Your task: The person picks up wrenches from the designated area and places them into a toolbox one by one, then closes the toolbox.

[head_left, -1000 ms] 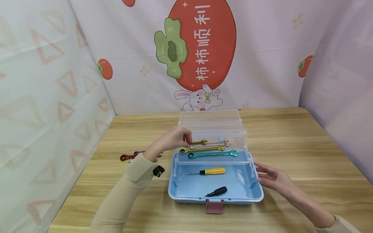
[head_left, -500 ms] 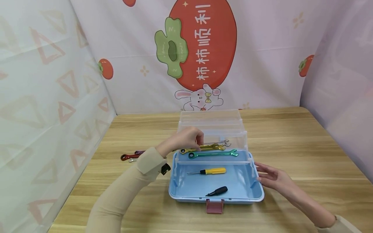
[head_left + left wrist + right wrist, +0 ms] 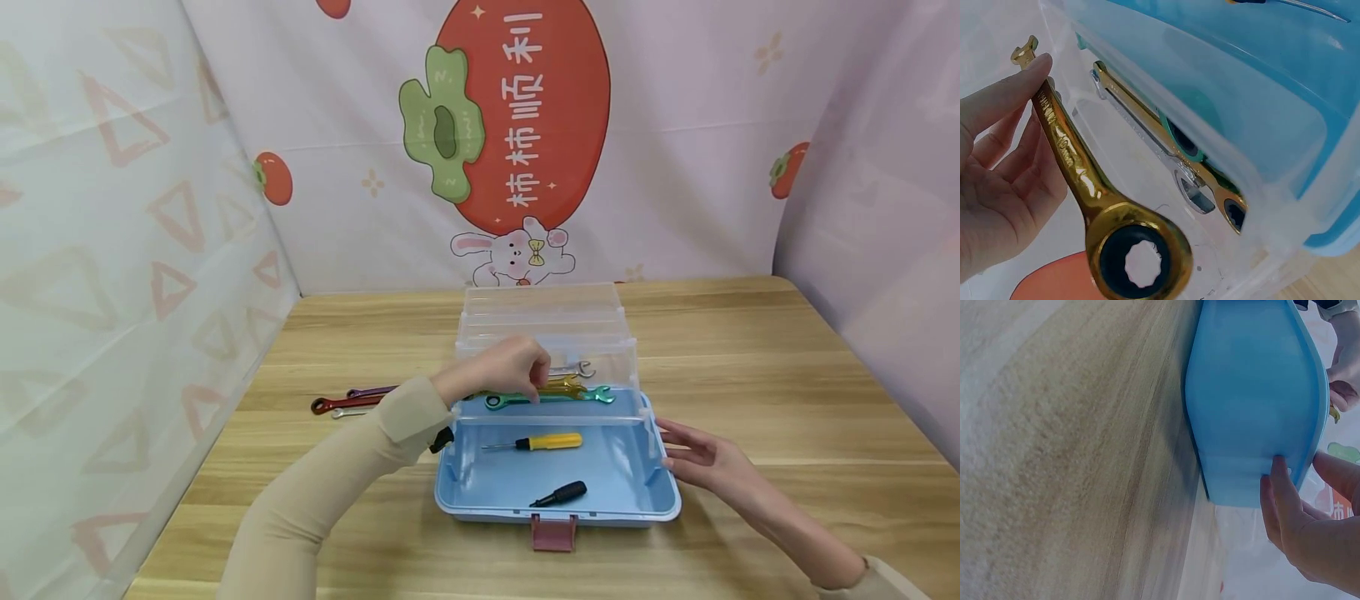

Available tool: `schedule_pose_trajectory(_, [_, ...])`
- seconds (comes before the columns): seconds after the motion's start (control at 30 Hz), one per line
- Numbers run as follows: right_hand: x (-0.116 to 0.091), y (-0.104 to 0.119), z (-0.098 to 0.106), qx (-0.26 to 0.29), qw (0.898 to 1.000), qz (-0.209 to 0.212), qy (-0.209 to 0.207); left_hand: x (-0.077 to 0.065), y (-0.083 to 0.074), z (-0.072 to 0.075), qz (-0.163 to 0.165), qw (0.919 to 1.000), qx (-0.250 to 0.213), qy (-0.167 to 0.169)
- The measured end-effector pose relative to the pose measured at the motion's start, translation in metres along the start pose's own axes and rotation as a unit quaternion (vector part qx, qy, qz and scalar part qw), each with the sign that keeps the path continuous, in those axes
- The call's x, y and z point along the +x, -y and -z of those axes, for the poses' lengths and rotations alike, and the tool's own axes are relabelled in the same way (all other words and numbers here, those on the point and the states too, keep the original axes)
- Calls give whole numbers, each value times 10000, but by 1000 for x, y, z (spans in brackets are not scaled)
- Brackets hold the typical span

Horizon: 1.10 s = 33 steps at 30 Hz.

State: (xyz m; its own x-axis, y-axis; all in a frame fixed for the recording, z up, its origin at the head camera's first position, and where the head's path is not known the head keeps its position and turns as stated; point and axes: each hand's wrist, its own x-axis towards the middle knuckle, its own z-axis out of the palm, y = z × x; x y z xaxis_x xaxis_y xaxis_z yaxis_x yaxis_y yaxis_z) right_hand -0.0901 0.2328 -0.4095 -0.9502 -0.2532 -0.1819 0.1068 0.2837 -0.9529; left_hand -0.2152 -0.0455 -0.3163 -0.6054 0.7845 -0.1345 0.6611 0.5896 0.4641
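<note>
My left hand [image 3: 517, 367] pinches a gold ratcheting combination wrench [image 3: 1072, 156] over the clear tray [image 3: 551, 419] of a blue toolbox [image 3: 558, 518]. In the left wrist view the ring end points toward the camera, with the open end by the thumb. In the tray lie a green wrench [image 3: 600, 395], another gold wrench [image 3: 1141, 112] and a silver wrench [image 3: 1141, 131]. My right hand [image 3: 708, 458] holds the toolbox's right side; in the right wrist view, fingertips press the outer wall and the thumb is at the rim. The left hand hides part of the wrenches in the head view.
Inside the toolbox are a yellow screwdriver [image 3: 553, 441] and a black-handled one [image 3: 562, 493]. The transparent lid [image 3: 543, 298] is folded back behind it. Left of the box, red [image 3: 322, 405], purple [image 3: 362, 392] and silver wrenches [image 3: 348, 412] lie on the wooden table [image 3: 360, 333].
My left hand has moved right along the tray with the gold wrench, now overlapping the green one in the head view. The right hand has stayed on the toolbox's side.
</note>
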Motion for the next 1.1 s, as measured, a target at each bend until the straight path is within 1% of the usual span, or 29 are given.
schedule_pose_trajectory(0.17, [-1,0,0,7,10000,-7,-21,3,-2,-5,41,9999,-126,66])
schedule_pose_trajectory(0.37, [-1,0,-1,45,10000,-4,-41,7,1,-13,34,9997,-240,101])
schedule_pose_trajectory(0.63, [-1,1,-1,28,10000,-34,-67,9,1,-19,189,9991,-346,163])
schedule_pose_trajectory(0.8, [-2,1,-2,77,9999,33,-66,10,1,-23,235,9990,-315,198])
schedule_pose_trajectory(1.1, [-1,2,-1,49,9999,-76,-54,11,3,-29,300,9989,-207,305])
